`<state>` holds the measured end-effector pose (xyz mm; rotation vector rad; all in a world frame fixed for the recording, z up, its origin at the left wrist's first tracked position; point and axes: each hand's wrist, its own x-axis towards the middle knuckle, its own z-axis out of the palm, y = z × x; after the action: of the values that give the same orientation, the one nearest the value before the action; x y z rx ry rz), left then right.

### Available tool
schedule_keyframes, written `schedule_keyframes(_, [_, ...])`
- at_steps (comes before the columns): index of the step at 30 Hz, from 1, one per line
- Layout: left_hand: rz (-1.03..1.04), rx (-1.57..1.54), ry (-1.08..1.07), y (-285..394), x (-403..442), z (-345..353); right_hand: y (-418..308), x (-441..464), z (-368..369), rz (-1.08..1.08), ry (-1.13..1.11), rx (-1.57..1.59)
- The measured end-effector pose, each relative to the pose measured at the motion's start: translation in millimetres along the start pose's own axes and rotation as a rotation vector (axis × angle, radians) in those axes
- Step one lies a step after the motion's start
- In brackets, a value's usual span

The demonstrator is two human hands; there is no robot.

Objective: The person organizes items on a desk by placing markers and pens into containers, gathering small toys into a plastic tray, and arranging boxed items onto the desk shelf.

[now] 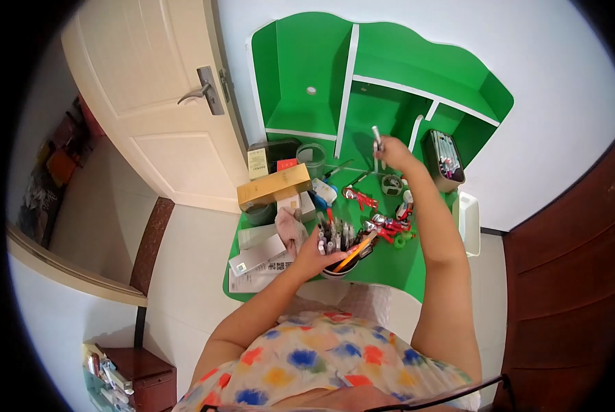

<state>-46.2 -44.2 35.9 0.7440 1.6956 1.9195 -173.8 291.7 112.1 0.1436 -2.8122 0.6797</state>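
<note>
My left hand [312,259] is wrapped round the side of a cup [337,273] packed with pens [335,237], near the front edge of the green desk. My right hand [394,152] reaches to the back of the desk, its fingers closed on a slim silver pen-like item [377,134]. Below that hand stands a small clear container [392,184]. Red-handled items [359,198] lie between my hands, with a green ring-shaped item [401,240] nearby. To the right of my right hand is a box of pens [447,159].
A gold box [274,187], a white box [258,255], a pinkish cloth [291,230] and a clear jar [311,156] crowd the desk's left side. Green shelves [417,53] rise behind. A white bin [468,223] is at the right edge; a door [156,103] stands left.
</note>
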Motion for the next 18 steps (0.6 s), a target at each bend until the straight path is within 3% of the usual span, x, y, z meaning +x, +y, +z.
schedule_keyframes(3, [0.024,0.029,0.035,0.8,-0.6,1.6,6.6,-9.0,-5.4,0.012,0.162,0.375])
schedule_keyframes(6, [0.039,0.035,0.038,-1.6,-0.3,1.2,-27.6,-32.5,-31.8,0.263,0.208,0.605])
schedule_keyframes(11, [0.022,0.016,0.034,-3.7,0.8,1.7,-80.3,-76.2,-57.7,0.27,0.237,0.977])
schedule_keyframes(18, [0.065,0.059,0.057,-26.0,3.2,-5.8,-176.7,-144.8,-74.8,0.285,0.007,0.881])
